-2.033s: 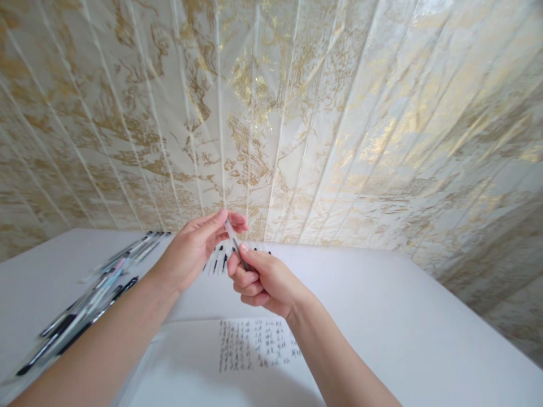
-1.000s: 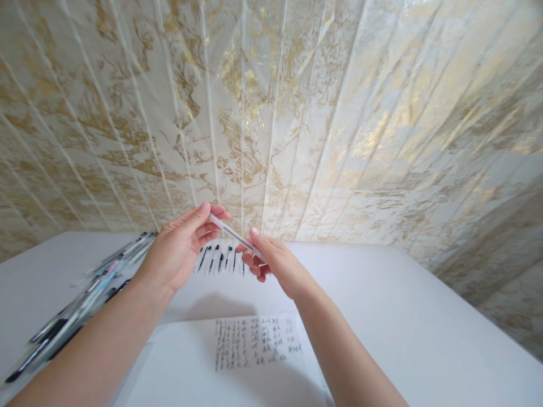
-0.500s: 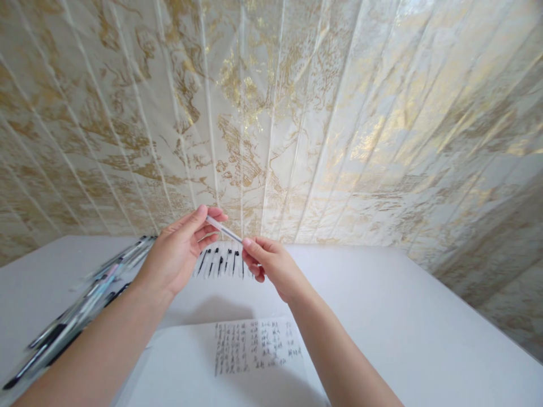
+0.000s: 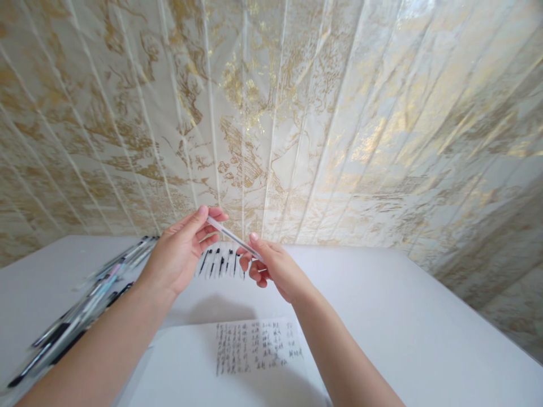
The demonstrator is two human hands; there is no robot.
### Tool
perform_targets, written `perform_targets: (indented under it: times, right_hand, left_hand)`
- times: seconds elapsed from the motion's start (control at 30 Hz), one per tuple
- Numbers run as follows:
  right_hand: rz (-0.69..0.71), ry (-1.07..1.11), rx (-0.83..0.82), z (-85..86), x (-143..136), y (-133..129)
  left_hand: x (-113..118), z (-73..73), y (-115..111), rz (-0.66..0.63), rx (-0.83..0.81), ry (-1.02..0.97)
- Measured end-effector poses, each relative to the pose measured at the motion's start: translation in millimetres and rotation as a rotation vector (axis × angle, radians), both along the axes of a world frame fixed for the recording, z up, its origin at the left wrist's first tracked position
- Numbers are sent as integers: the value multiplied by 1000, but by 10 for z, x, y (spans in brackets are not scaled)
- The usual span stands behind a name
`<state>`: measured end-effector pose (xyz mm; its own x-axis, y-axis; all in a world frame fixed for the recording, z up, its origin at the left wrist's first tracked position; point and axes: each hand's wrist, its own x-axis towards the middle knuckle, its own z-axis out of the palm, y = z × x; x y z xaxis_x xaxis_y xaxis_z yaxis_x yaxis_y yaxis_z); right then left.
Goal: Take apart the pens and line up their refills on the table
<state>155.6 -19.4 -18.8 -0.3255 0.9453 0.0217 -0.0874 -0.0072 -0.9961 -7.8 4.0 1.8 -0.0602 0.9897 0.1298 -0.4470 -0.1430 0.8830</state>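
Note:
A slim, clear-barrelled pen [image 4: 232,237] with a dark refill line inside slants in the air between my hands, above the table. My left hand [image 4: 182,249] pinches its upper left end between thumb and fingers. My right hand [image 4: 271,265] is at the lower right end. There the fingers curl loosely under the barrel, and the thumb is lifted a little off it. Behind and below the hands, a row of black-tipped pens or pen parts [image 4: 220,263] lies on the white table [image 4: 365,316]; my right hand partly hides it.
A long pile of pens [image 4: 95,297] runs along the left side, partly behind my left forearm. A sheet of paper with handwriting [image 4: 190,367] lies in front of me between my forearms. A gold-patterned curtain [image 4: 263,113] hangs along the table's far edge.
My right hand has shifted slightly right along the pen and its thumb has lifted, so more of the barrel shows. The left hand keeps its pinch.

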Motion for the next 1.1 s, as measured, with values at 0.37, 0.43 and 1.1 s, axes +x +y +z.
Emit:
perform_targets:
  times: [0.37,0.43,1.1]
  right_hand:
    - [35,-4,-21,-2,-19,-4]
    - [45,14,-19,-3,-27,-2]
    - [-496,-1217,799,267,126,-183]
  left_hand:
    - [-4,-5,9,7,4,-5]
    - [-2,-9,12,-1,-1,-3]
    - [365,-431,10,-113,-392,-395]
